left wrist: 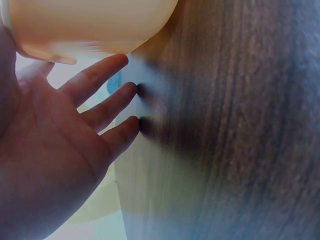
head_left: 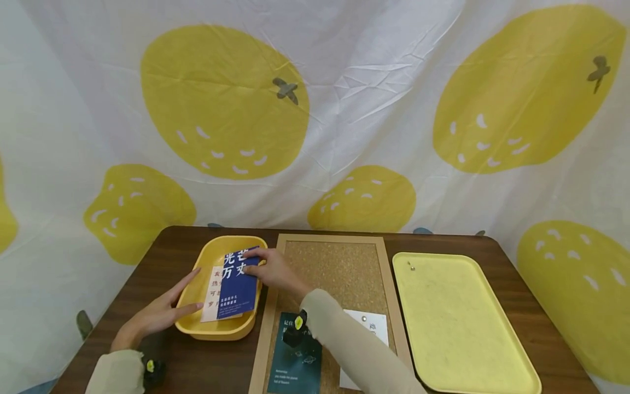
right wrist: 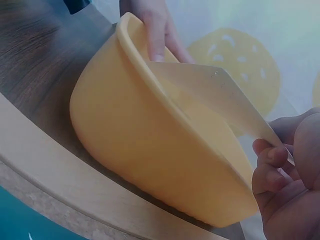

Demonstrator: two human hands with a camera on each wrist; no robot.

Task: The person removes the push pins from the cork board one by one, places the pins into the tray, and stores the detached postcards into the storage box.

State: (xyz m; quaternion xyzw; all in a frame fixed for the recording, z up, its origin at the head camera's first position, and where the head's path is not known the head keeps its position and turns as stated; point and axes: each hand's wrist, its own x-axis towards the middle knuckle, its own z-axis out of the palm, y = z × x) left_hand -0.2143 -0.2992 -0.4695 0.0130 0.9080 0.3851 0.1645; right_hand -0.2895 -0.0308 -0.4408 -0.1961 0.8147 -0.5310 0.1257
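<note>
My right hand (head_left: 276, 269) pinches a blue postcard (head_left: 236, 293) with white characters by its upper right edge, over the yellow basin (head_left: 189, 323). Partly hidden under it is a pale pink card (head_left: 210, 306) with dark characters. From the right wrist side, a card (right wrist: 210, 82) slants above the basin's rim, its edge between my thumb and fingers. My left hand (head_left: 155, 317) rests at the basin's left rim, its thumb by the pink card's edge. Three of its fingers (left wrist: 107, 107) stretch out below the basin, nearly straight, in the left wrist view.
A wood-framed cork board (head_left: 334, 273) lies right of the basin. A dark green card (head_left: 295, 377) and a white card (head_left: 348, 377) with a pin lie on its near part. Further right is a yellow tray (head_left: 462, 323) with a few small pins (head_left: 412, 267). A lemon-print curtain (head_left: 339, 131) hangs behind the table.
</note>
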